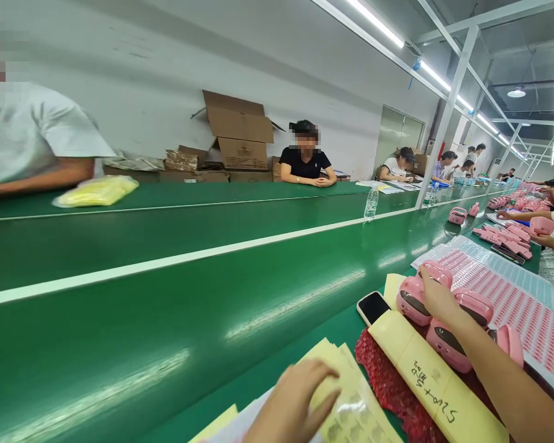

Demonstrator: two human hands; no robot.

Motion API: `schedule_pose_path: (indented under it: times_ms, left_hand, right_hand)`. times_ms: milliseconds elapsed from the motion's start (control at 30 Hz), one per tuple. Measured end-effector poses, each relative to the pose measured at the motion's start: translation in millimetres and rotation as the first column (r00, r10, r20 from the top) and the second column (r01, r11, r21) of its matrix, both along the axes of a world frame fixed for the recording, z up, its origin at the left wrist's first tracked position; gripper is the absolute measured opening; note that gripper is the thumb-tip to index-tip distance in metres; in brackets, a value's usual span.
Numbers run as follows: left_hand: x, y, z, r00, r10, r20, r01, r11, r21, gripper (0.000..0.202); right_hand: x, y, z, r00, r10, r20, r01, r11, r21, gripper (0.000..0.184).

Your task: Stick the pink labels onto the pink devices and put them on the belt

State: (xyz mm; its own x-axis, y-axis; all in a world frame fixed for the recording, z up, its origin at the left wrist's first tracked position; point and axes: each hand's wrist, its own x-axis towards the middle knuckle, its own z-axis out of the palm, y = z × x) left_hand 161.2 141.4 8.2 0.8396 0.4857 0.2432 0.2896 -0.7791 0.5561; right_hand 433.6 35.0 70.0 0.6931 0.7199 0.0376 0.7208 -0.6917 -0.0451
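Counter (244,387), as found: left hand (300,397), fingers spread and slightly curled over yellow sheets (362,406) near the belt-side edge; contact cannot be told. Right hand (431,292), reached across to a cluster of pink gadgets (450,344), which sits farther along the counter, inward of that edge; one finger lies at a gadget, and whether the others pinch it cannot be told. Red bubble wrap (381,375), beneath a handwritten yellow packet (436,372) and beside the gadgets, presumably padding against scratches. Phone (373,306), by the belt-side edge, probably set aside there. Printed sheets (512,289), laid flat beyond the gadgets, likely to keep their rows readable. Obscured: gadgets partly behind the right forearm; lower yellow sheets and packet cut off; handwriting hard to read.
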Motion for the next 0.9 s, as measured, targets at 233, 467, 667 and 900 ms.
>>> schedule_pose_path:
  times_ms: [233, 467, 667, 900]
  left_hand:
    - [207, 55, 18.4, 0.973, 0.022, -0.230, -0.001, 0.996, 0.088, 0.015]
    - [266, 68, -15.7, 0.961, -0.056, -0.272, 0.099, 0.985, 0.144, 0.024]
    - [282, 75, -5.7, 0.923, -0.127, -0.363, 0.199, 0.966, 0.167, 0.024]
    - [293, 79, -2.5, 0.883, -0.134, -0.451, 0.199, 0.975, 0.099, 0.025]
  right_hand:
    - [-22, -2, 7.4, 0.995, 0.006, -0.103, -0.014, 0.997, -0.076, 0.066]
    - [-19, -4, 10.6, 0.977, 0.042, -0.208, -0.051, 0.998, -0.038, 0.072]
    - [-23, -2, 20.3, 0.978, -0.005, -0.207, -0.020, 0.993, -0.119, 0.069]
    - [-21, -4, 10.0, 0.984, 0.025, -0.175, -0.035, 0.998, -0.056, 0.067]
